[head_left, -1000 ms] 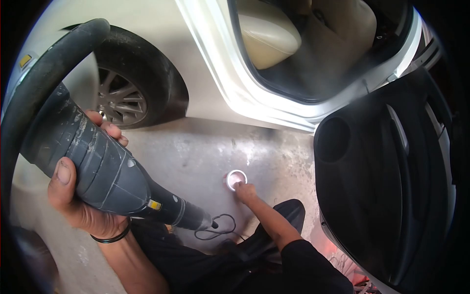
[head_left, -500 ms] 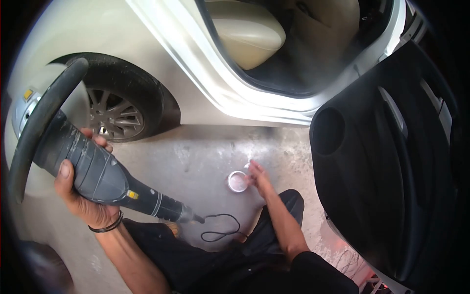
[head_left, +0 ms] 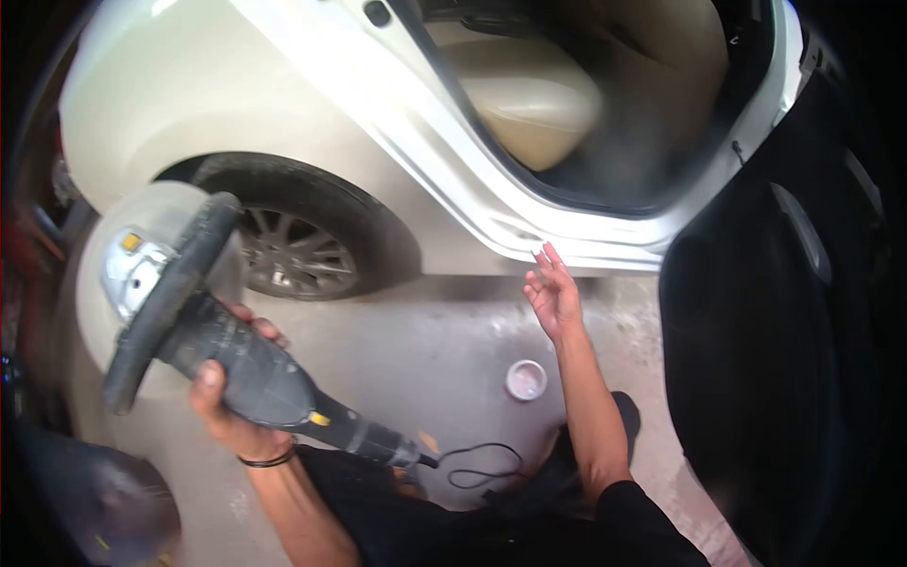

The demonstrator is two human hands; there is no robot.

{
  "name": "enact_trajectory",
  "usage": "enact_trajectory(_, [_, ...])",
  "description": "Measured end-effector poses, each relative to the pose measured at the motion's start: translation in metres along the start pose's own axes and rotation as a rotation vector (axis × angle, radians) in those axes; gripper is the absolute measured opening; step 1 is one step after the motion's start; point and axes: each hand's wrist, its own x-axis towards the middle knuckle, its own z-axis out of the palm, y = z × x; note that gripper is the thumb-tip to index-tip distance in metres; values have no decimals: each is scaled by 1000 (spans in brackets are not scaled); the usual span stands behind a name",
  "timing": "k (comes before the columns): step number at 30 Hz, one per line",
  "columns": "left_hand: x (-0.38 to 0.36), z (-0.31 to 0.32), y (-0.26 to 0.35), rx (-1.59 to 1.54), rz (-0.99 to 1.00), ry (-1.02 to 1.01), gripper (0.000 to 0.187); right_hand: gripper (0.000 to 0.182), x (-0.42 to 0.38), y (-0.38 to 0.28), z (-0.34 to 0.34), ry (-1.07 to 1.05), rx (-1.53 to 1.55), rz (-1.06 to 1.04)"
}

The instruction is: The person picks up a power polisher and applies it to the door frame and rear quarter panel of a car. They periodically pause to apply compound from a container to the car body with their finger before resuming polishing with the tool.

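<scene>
My left hand point(head_left: 238, 416) is wrapped round the body of a black polisher point(head_left: 269, 383), held up at the left. Its pale round pad point(head_left: 99, 298) faces away from me, in front of the rear wheel. A thick loop handle point(head_left: 175, 298) crosses near its head. My right hand point(head_left: 553, 298) is raised with its fingers extended and partly spread, fingertips overlapping the white door sill point(head_left: 529, 248) in this view. White paste shows on those fingertips. Below that hand, a small round tub point(head_left: 525, 380) with pinkish-white contents stands on the floor.
A pale car point(head_left: 283, 104) with its rear door point(head_left: 756, 359) swung open fills the top and right. A rear wheel point(head_left: 293, 250) is behind the polisher. The black power cord point(head_left: 487, 446) loops near my knees. A dark rounded object point(head_left: 104, 501) is at lower left.
My right hand has left the tub and moved up toward the door sill, white paste on its fingertips. The view has shifted, and my left hand still holds the polisher.
</scene>
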Motion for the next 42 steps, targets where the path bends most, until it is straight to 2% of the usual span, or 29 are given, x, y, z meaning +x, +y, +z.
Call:
enact_trajectory(3, [-4, 16, 1, -57, 3, -55, 72, 81, 8, 14, 52, 15, -50, -2])
enact_trajectory(5, [-6, 23, 1, -49, -8, 59, 67, 86, 15, 23, 87, 9, -67, 11])
enact_trajectory(8, [-8, 24, 3, -12, 9, 91, 64, 90, 31, 32, 141, 73, -348, -11])
enact_trajectory(9, [-8, 23, 3, 7, 3, 107, 64, 90, 32, 29, 166, 55, -343, -15])
enact_trajectory(13, [-9, 24, 6, 56, 1, 151, 64, 88, 17, 13, 266, -66, -704, -308])
enact_trajectory(14, [-10, 23, 6, 56, 7, 151, 64, 88, 26, 21, 287, -78, -805, -446])
enact_trajectory(16, [-10, 26, 9, 22, -47, 132, 64, 88, 38, 19, 337, -100, -894, -591])
enact_trajectory(19, [-8, 18, 4, 25, -17, 162, 63, 87, 20, -23, 407, -327, -728, -621])
enact_trajectory(21, [-6, 16, 3, 30, 2, 181, 62, 87, 24, -54, 406, -331, -479, -528])
enact_trajectory(23, [-7, 15, 4, 52, -35, 196, 60, 85, 56, -74, 386, -190, -535, -438])
enact_trajectory(25, [-7, 20, 8, 51, 8, 218, 60, 85, 66, -86, 368, -59, -743, -295])
enact_trajectory(26, [-7, 22, 9, 49, 8, 226, 60, 85, 62, -81, 368, -73, -751, -311])
enact_trajectory(29, [-7, 28, 12, 51, 32, 234, 59, 83, 52, -81, 384, -228, -891, -396])
enact_trajectory(31, [-7, 29, 14, 62, 48, 236, 59, 83, 38, -102, 417, -501, -727, -464])
enact_trajectory(33, [-7, 32, 14, 58, 62, 257, 58, 84, 12, -129, 458, -539, -1074, -804])
enact_trajectory(34, [-6, 34, 15, 46, 65, 270, 58, 83, 36, -133, 477, -578, -1208, -1029])
enact_trajectory(36, [-5, 38, 18, 19, 56, 278, 58, 83, 53, -142, 516, -631, -1351, -1259])
enact_trajectory(38, [-4, 39, 19, -9, 41, 285, 58, 89, 55, -148, 541, -516, -1680, -1502])
enact_trajectory(42, [-2, 36, 18, -26, 4, 274, 58, 94, 42, -135, 523, -532, -1818, -1545])
